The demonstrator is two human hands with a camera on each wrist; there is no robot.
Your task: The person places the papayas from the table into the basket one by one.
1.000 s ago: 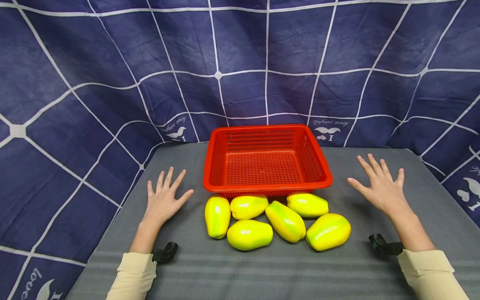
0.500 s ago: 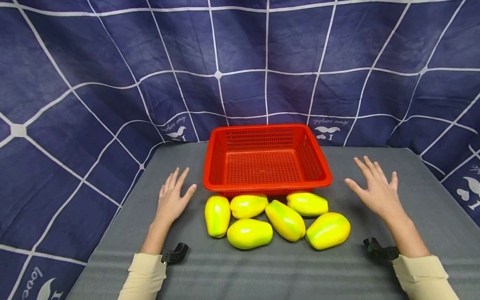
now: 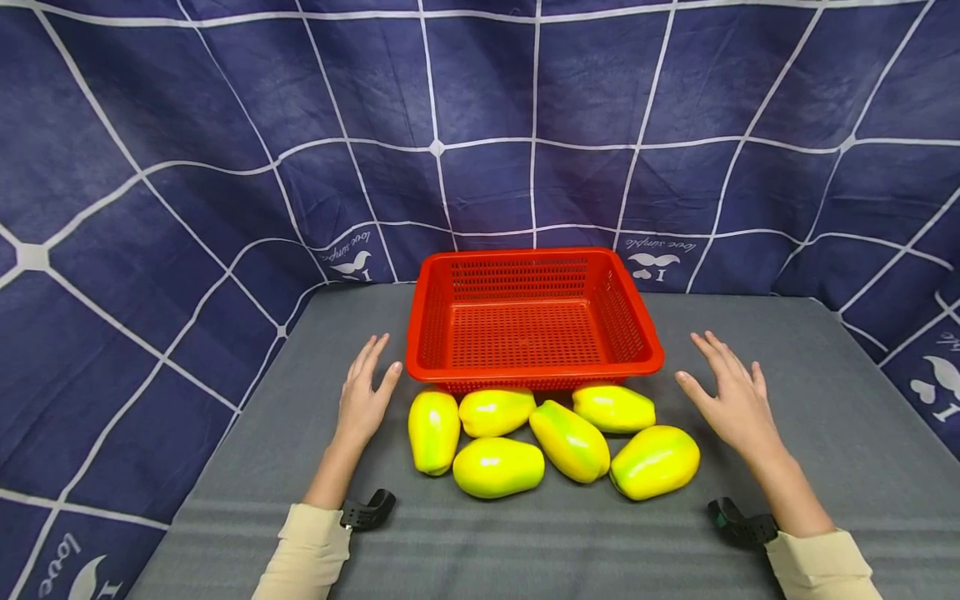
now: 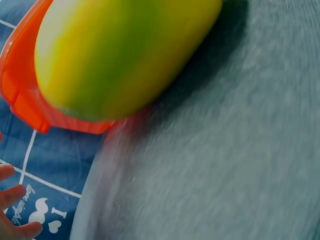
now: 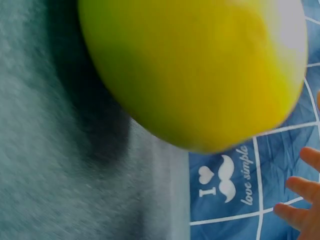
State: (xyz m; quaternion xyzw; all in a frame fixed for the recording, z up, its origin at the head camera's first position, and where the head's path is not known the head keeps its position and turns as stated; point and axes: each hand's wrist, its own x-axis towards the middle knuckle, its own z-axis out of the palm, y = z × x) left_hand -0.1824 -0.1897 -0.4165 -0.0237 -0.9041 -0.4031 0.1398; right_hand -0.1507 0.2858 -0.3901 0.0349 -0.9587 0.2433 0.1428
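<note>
My left hand [image 3: 363, 407] is just left of the leftmost yellow-green papaya [image 3: 434, 433], fingers extended and nothing in it. On the other side, my right hand [image 3: 732, 402] is spread with the thumb apart, to the right of the front-right papaya [image 3: 655, 463]. Several papayas lie between the hands, in front of a red plastic basket [image 3: 536, 372] with perforated walls and nothing inside. A papaya [image 4: 125, 55] fills the top of the left wrist view, with fingertips at the lower left edge. Another papaya [image 5: 195, 70] looms large in the right wrist view, fingers at the right edge.
Grey cloth [image 3: 525, 550] covers the table. A blue curtain [image 3: 487, 100] with white grid lines hangs behind the basket and along the left and right sides. Each wrist carries a black band with a small camera [image 3: 369, 510].
Both hands have moved inward toward the papayas, the left going right and the right going left. Their fingers have drawn closer together. Papayas and basket stay in place.
</note>
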